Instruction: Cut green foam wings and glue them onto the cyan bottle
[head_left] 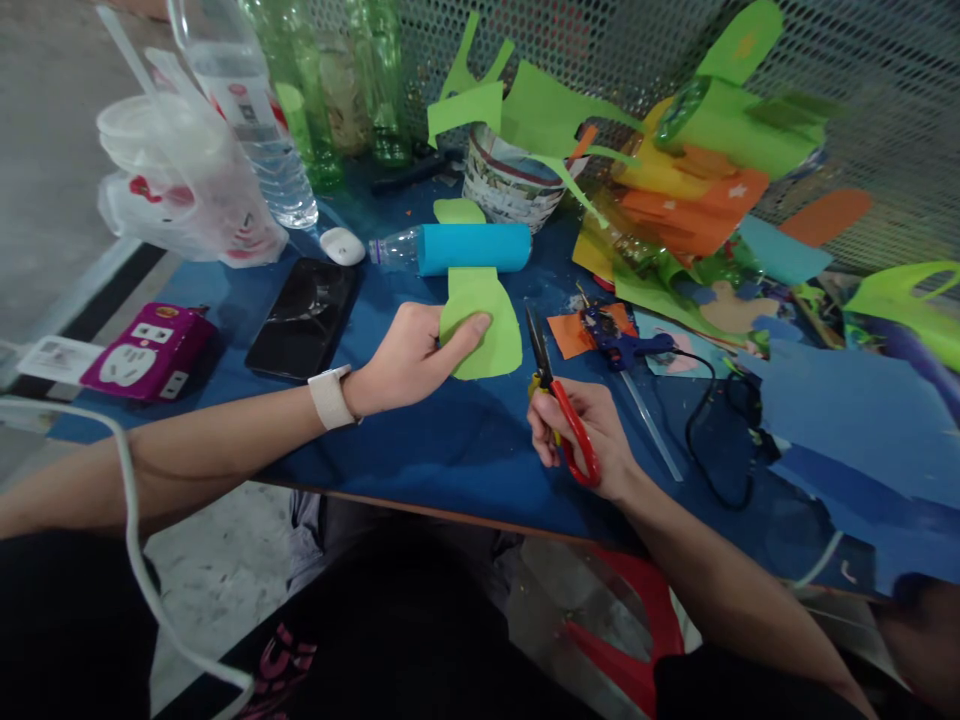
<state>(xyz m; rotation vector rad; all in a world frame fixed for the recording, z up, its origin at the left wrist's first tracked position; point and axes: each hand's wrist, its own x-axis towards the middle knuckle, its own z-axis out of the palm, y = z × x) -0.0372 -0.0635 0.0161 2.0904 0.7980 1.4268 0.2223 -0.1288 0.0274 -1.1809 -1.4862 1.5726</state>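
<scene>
My left hand [424,350] pinches a rounded piece of light green paper [491,325], thumb on top. Just beyond it a small plastic bottle wrapped in blue paper [476,248] lies on its side, its cap end pointing left. Another bit of green paper [459,210] shows behind the bottle; whether it joins the piece in my hand I cannot tell. My right hand [581,430] is closed round the red and yellow handles of a pair of scissors [574,425]. The dark blades point away from me, to the right of the green paper and apart from it.
On the blue table [420,450], a phone [304,315], a white earbud case [343,246] and a purple power adapter [150,350] lie left. A woven basket [510,185] with green scraps stands behind. Right are a glue gun [622,345] with its cord and blue paper sheets [855,420].
</scene>
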